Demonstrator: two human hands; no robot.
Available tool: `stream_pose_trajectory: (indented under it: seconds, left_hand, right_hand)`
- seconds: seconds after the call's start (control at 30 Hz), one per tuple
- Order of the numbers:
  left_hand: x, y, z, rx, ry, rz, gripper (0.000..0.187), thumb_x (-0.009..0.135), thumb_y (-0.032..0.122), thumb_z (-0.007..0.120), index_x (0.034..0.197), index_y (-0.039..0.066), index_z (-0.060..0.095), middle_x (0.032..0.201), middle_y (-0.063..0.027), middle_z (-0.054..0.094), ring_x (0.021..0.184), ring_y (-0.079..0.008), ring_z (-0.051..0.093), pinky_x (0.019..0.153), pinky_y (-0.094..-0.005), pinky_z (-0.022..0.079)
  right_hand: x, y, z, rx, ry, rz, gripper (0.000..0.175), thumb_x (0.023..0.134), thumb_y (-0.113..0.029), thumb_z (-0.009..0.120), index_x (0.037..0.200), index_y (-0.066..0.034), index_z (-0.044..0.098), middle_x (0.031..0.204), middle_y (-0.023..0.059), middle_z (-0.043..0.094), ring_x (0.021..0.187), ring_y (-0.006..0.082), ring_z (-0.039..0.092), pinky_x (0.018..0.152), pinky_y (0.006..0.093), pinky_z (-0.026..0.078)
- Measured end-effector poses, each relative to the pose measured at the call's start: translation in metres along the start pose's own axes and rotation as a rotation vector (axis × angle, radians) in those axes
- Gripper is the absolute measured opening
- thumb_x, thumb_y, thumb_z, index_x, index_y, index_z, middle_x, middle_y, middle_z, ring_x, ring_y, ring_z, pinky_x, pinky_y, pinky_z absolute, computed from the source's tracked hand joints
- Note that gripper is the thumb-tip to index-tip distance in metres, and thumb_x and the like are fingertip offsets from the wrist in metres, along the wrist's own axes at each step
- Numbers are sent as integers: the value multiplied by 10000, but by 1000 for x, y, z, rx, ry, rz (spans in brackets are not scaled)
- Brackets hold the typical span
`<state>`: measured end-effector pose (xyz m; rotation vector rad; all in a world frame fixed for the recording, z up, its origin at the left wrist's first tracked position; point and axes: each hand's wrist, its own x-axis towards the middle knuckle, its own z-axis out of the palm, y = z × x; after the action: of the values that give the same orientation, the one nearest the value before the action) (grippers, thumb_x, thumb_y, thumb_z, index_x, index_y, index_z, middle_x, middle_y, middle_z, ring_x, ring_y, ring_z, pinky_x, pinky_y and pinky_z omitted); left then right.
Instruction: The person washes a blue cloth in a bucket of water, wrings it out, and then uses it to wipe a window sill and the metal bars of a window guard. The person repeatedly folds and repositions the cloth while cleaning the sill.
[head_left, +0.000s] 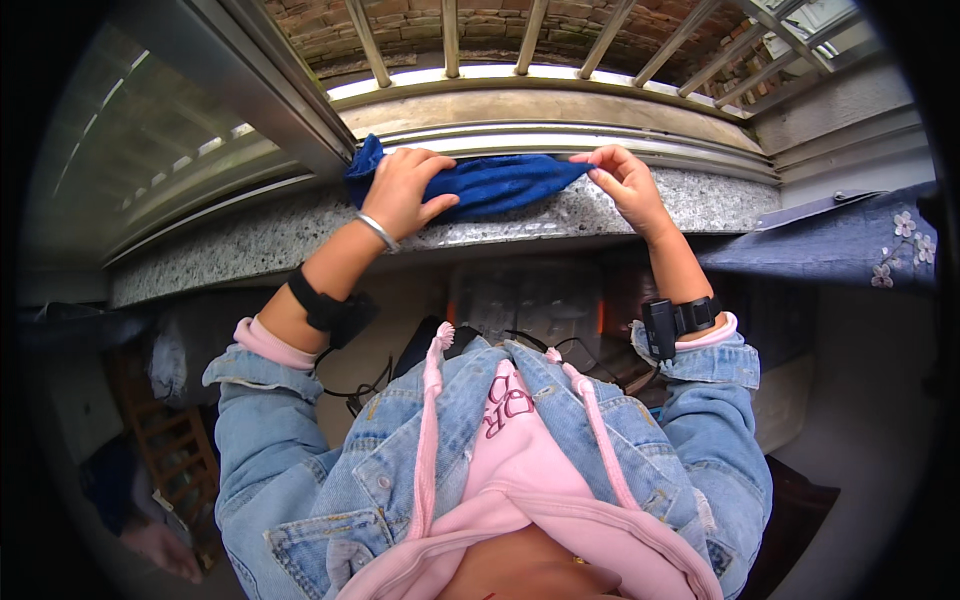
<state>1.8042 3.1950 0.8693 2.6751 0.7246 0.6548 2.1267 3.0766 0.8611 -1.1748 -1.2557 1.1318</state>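
Note:
A dark blue cloth (502, 184) lies stretched lengthwise along a speckled grey stone window sill (697, 201), against the sliding-window track (600, 144). My left hand (409, 187) grips the cloth near its bunched left end, palm down, with the thumb spread toward the front. Between thumb and fingertips, my right hand (621, 180) pinches the narrow right tip of the cloth. The stone under the cloth is hidden.
Metal bars (531, 37) stand beyond the track, before a brick wall (480, 30). A framed glass pane (172, 142) fills the left. Blue flowered fabric (840, 236) hangs at right. Below the sill is a clear plastic container (525, 292). Another person's hand (161, 551) shows at lower left.

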Motion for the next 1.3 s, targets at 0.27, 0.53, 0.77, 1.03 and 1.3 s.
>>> stream_pose_trajectory:
  seconds: [0.27, 0.53, 0.77, 1.03, 1.3]
  left_hand:
    - [45, 3, 26, -432, -7, -248, 256, 897, 226, 581, 1044, 28, 513, 834, -195, 606, 778, -355, 586, 710, -388, 459]
    - [77, -13, 21, -495, 112, -179, 310, 891, 155, 594, 1158, 27, 504, 842, -71, 588, 757, -120, 559, 681, -264, 468]
    - [80, 43, 28, -11, 243, 112, 709, 744, 314, 768, 1312, 42, 441, 1183, -178, 522, 1097, -295, 516, 943, -385, 415]
    - [83, 77, 80, -523, 510, -231, 527, 720, 250, 779, 1100, -5, 518, 942, -142, 643, 867, -231, 635, 781, -319, 490]
    - [41, 41, 53, -74, 317, -93, 358, 663, 26, 605, 1019, 54, 583, 927, -158, 625, 921, -359, 588, 887, -388, 447]
  right_hand:
    - [22, -28, -4, 200, 385, -143, 189, 926, -102, 557, 1092, -99, 467, 858, -4, 583, 720, 40, 535, 616, 180, 435]
    - [1, -36, -13, -122, 68, -90, 356, 901, -65, 505, 1251, -29, 555, 1169, 91, 609, 1056, 168, 589, 904, 314, 494]
    - [35, -60, 26, -877, 282, -730, 160, 746, -79, 675, 899, -36, 680, 831, 133, 677, 745, 292, 654, 662, 360, 524]
    - [42, -91, 60, -1150, 373, -700, 100, 774, -163, 619, 774, -63, 621, 702, 110, 606, 672, 308, 612, 602, 390, 492]
    - [10, -85, -2, -712, 507, -291, 90, 874, -69, 582, 909, 8, 616, 763, 75, 649, 725, 149, 649, 619, 295, 512]
